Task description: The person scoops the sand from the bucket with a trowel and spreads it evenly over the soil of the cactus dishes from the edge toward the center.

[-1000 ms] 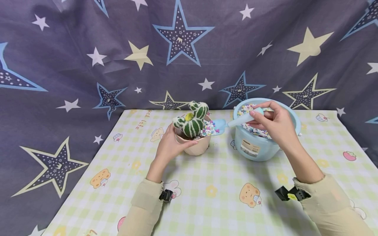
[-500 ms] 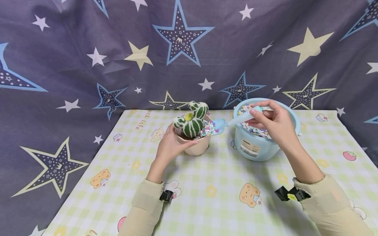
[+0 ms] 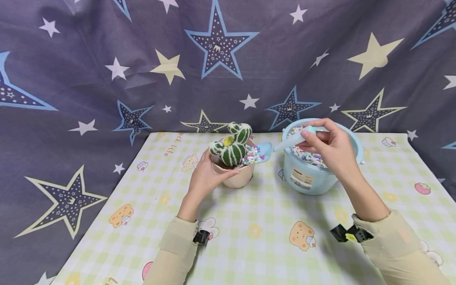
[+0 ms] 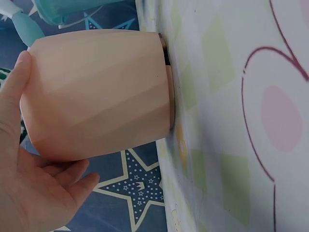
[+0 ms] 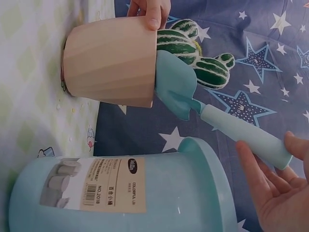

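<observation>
A peach-coloured flower pot [image 3: 238, 178] with a green-and-white striped toy cactus [image 3: 233, 153] in it stands on the table. My left hand [image 3: 206, 176] grips the pot's left side near the rim, thumb across the front. In the left wrist view the pot [image 4: 101, 96] fills much of the picture. My right hand [image 3: 335, 148] holds a light blue hand trowel [image 3: 290, 141] by its handle. The trowel's blade reaches the pot's right rim, and colourful beads [image 3: 252, 155] lie at its tip beside the cactus. In the right wrist view the tilted blade [image 5: 176, 82] hides part of the cactus.
A light blue bucket [image 3: 310, 182] holding many small colourful beads [image 3: 308, 156] stands right of the pot, beneath my right hand. A checked cloth [image 3: 249, 253] covers the table. Behind its far edge hangs a dark star-patterned curtain [image 3: 263, 63].
The trowel's handle end has risen very slightly, so it slopes a little more toward the pot. My left hand, the pot and the bucket look the same.
</observation>
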Available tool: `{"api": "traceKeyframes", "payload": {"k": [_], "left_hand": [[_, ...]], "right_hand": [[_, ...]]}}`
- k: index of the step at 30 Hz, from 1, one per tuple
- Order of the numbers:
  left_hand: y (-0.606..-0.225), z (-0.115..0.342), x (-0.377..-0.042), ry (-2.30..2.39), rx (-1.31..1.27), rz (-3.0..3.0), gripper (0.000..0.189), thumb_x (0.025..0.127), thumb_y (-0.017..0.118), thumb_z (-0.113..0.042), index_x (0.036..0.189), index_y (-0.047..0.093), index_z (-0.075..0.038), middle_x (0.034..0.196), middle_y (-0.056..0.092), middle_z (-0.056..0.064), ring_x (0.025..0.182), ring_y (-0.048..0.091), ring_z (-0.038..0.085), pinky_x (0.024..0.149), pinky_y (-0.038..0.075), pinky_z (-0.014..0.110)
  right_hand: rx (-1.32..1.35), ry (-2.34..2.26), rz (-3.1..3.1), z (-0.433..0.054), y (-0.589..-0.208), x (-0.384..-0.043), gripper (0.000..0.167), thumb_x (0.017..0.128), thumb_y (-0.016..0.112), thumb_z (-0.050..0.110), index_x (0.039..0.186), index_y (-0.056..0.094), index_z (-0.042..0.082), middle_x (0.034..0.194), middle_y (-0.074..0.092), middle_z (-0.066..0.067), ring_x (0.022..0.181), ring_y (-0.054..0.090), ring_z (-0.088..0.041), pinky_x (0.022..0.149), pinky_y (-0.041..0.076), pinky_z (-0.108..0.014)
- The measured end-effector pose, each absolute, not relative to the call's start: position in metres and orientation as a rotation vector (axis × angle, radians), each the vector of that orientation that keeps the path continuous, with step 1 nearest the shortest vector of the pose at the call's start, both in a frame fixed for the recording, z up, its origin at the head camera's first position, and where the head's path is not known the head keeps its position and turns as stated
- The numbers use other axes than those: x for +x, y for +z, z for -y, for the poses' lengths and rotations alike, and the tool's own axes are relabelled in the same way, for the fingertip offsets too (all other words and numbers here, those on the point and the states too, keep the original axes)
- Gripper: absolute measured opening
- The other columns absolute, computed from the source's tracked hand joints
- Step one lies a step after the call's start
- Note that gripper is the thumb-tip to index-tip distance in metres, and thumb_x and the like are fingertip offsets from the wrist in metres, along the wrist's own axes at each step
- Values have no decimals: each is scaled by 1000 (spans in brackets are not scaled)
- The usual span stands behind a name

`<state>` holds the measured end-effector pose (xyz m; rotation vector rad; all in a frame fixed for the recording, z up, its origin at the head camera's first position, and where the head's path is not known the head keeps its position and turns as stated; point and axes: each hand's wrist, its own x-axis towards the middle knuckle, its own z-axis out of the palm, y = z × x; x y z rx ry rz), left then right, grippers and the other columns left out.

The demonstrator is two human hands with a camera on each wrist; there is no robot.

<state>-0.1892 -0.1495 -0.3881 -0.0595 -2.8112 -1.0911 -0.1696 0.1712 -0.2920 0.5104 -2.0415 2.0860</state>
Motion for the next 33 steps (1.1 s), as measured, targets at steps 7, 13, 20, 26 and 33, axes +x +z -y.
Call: {"api": "traceKeyframes", "payload": {"k": [7,13,20,26,33], "left_hand": [[-389,150,-189,-1085,-58,2807,117,67,80,-68,157,26,-15,156,39,11,139,46,37,111,43,56],[-388,149,-189,-1083,-60,2803,117,67,80,-68,156,27,-15,156,40,11,139,46,36,111,44,56],[-384,152,-190,-1076,-80,2854,120,68,79,-69,157,24,-12,158,36,15,139,45,39,112,43,56],[-378,169,-199,-1188,-191,2901,123,69,82,-65,159,19,-10,160,31,17,146,36,37,119,34,55],[-379,178,-206,-1228,-191,2966,129,71,79,-67,161,10,-7,164,25,20,150,29,38,122,29,54]], "right_hand": [[512,2040,2050,-169,-291,-169,14,96,64,7,110,63,12,85,78,6,75,76,-8,70,62,-24],[521,1985,2066,-169,-290,-169,16,96,64,7,112,61,6,84,77,7,75,76,-8,70,62,-24],[526,1979,2074,-169,-291,-169,17,96,64,7,113,60,2,85,77,8,75,76,-7,70,62,-23],[539,1967,2095,-169,-290,-169,17,97,62,8,113,60,4,86,77,9,76,76,-7,70,62,-24],[562,1930,2101,-169,-289,-167,15,99,60,7,113,60,4,85,77,9,76,75,-7,70,62,-24]]}}
